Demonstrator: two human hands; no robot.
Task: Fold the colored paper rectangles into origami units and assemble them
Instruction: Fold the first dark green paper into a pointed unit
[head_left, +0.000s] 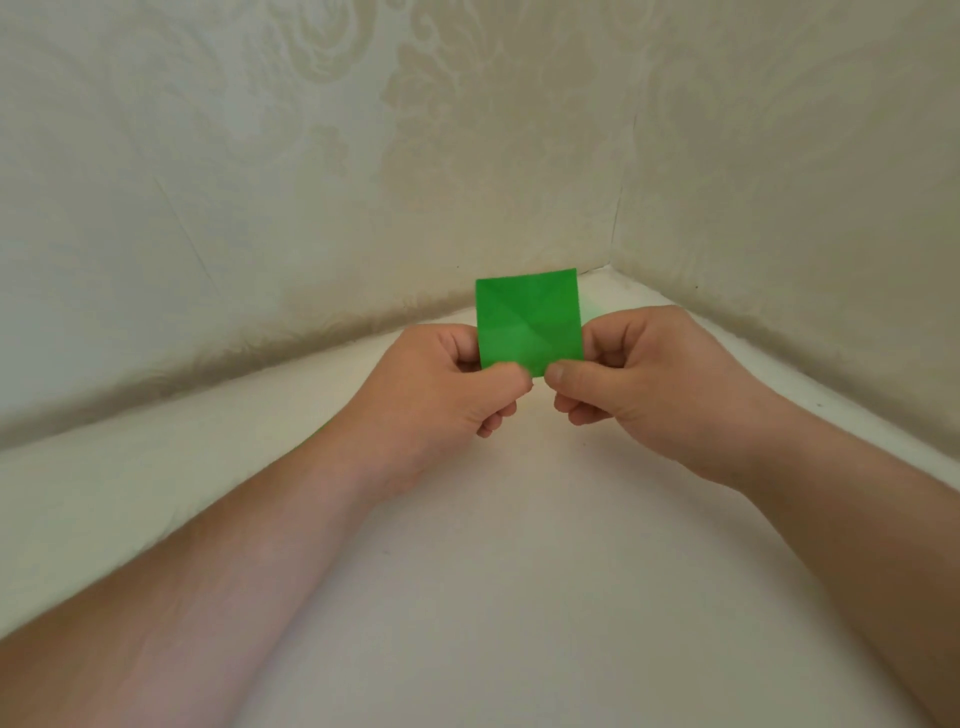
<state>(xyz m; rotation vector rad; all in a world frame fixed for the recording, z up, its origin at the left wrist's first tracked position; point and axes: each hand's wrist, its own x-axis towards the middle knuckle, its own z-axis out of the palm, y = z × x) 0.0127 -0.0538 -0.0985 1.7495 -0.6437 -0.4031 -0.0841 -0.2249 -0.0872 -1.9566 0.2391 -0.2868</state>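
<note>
A small green paper square (527, 319) is held upright above the white table, with faint diagonal creases crossing its face. My left hand (447, 384) pinches its lower left edge between thumb and fingers. My right hand (639, 379) pinches its lower right edge, thumb tip near the bottom corner. Both thumbs nearly meet under the paper. No other colored paper shows in the head view.
The white table surface (467, 597) runs into a corner formed by two walls covered in cream floral wallpaper (311, 156). The corner seam (621, 208) stands just behind and to the right of the paper.
</note>
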